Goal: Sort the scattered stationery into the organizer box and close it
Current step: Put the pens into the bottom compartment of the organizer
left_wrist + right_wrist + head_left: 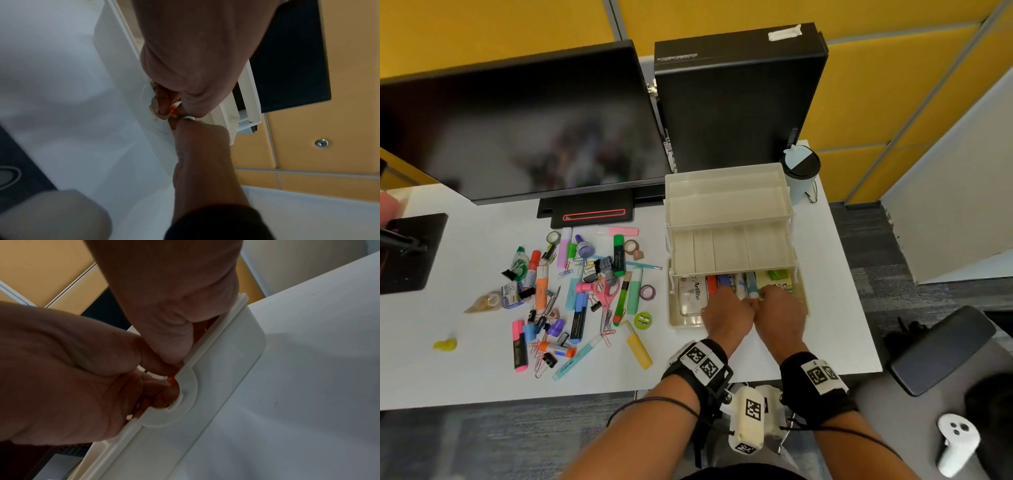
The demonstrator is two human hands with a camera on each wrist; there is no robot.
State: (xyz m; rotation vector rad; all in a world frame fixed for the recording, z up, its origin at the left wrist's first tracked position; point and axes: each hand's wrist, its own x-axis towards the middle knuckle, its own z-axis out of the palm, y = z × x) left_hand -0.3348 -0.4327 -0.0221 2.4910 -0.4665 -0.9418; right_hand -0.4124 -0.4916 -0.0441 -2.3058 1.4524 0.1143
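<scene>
On the white desk [825, 274] I see the cream organizer box [729, 202] standing open at the right, its upper trays fanned back toward the far side and hiding the far half of the bottom compartment; only the near ends of the markers and the Artline case [690, 294] lying in it show; left of the box the scattered stationery [571, 294] lies in a heap, with pink scissors [606, 291] and a yellow highlighter [639, 347] near its right edge; my left hand [726, 313] and right hand [780, 310] meet knuckle to knuckle over the box's near wall, fingers curled together around a small orange-tipped piece [173, 110]; the hands cover nearly all of it, so I cannot tell what it is; from the right wrist I see the fingers [162, 386] tucked into the rounded notch [185, 395] of the near rim; both wrist views are dim and blurred.
</scene>
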